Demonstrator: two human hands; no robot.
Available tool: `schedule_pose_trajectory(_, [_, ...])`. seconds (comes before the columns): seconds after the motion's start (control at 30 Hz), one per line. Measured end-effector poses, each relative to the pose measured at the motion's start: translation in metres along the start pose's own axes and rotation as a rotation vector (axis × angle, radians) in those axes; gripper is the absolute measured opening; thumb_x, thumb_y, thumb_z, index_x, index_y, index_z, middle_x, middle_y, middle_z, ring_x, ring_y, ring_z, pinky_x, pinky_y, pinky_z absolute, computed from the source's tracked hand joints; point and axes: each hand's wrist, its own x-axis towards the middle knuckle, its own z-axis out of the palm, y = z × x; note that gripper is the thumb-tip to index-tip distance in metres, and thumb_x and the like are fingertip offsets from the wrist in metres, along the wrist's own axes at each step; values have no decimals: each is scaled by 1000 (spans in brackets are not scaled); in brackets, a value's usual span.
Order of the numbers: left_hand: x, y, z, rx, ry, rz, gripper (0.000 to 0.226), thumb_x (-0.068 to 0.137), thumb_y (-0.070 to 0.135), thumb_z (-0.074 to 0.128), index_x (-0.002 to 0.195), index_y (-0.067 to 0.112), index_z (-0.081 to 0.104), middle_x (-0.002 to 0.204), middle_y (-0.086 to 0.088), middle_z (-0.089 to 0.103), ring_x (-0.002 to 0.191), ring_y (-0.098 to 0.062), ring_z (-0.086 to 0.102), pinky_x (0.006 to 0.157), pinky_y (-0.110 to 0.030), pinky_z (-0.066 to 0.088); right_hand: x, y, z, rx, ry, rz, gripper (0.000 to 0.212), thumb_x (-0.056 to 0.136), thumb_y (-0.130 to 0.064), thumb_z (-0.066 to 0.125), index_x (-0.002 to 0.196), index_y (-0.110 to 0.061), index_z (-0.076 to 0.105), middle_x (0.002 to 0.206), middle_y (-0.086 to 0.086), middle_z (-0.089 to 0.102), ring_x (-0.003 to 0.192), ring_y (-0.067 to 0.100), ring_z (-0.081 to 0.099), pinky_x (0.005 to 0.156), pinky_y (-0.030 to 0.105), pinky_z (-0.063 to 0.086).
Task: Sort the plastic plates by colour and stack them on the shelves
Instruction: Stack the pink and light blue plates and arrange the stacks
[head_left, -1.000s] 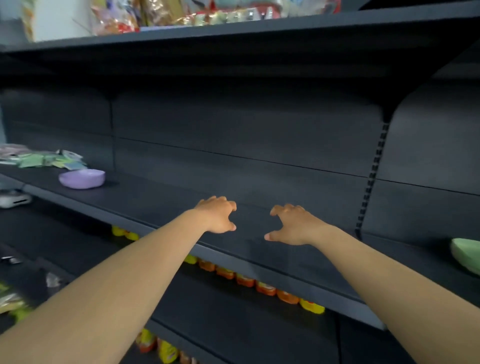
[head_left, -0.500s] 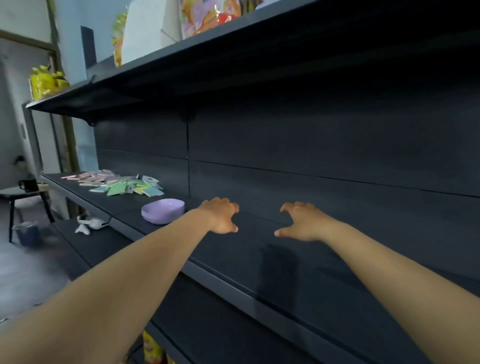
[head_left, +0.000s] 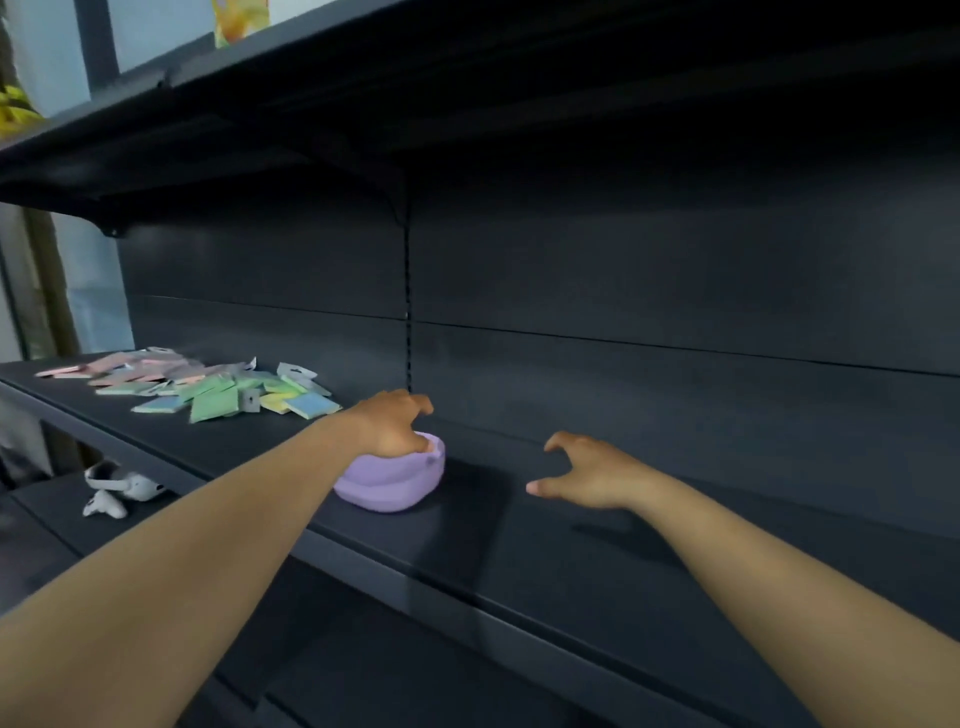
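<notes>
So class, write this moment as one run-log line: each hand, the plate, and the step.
left hand: over purple plate on shelf, grip unclear | right hand: open, holding nothing | step: reaching for purple plate

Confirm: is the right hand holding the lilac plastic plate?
No: the right hand hovers empty beside the lilac plastic plate; the left hand is on it.

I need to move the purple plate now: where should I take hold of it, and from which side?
Take the purple plate by its raised rim, coming from above on the near left side, where the left hand already has its thumb inside. It sits upright on the shelf with the deep rim exposed; the right hand hovers apart, free to steady the far side.
</notes>
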Motion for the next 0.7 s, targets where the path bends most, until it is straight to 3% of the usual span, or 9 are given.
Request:
schedule_pose_trajectory(0.3, [67,-104,29,-197,-107,108,69,89,42,56,148,26,23,154,-1,25,138,-21,31,108,-32,33,88,-92,61,201,3,215,82,81,-55,62,147,-18,30,152,1,34,135,18,40,100,27,37])
schedule_pose_trajectory(0.33, [73,-108,35,-255,-128,103,74,88,41,58,149,25,20,155,-1,24,138,-21,32,108,-32,33,95,-99,67,234,11,255,81,82,-54,62,146,-16,31,151,1,35,131,19,43,96,27,39])
schedule_pose_trajectory(0.4, [83,-115,50,-401,-184,43,83,85,38,64,150,23,16,153,-1,28,135,-21,37,104,-29,36,108,-110,79,373,29,349,65,83,-48,62,134,-13,42,133,4,50,106,19,54,82,26,44])
schedule_pose_trajectory(0.47, [91,-119,67,-630,-241,-79,81,79,33,71,146,18,28,145,-1,41,128,-22,44,98,-28,40,118,-116,92,602,25,427,44,83,-37,65,118,-13,53,113,3,59,88,18,57,72,25,51])
schedule_pose_trajectory(0.57, [102,-121,83,-864,-246,-176,57,72,25,77,121,11,53,119,-4,60,108,-22,56,89,-30,47,127,-115,110,778,55,473,40,79,-16,69,118,-10,59,114,7,65,101,22,64,77,30,58])
schedule_pose_trajectory(0.7, [102,-110,82,-1195,-308,-231,46,72,6,78,110,2,53,102,-11,63,88,-25,62,66,-30,49,119,-106,110,999,180,509,44,72,2,71,114,-7,62,108,11,68,101,28,64,77,34,55])
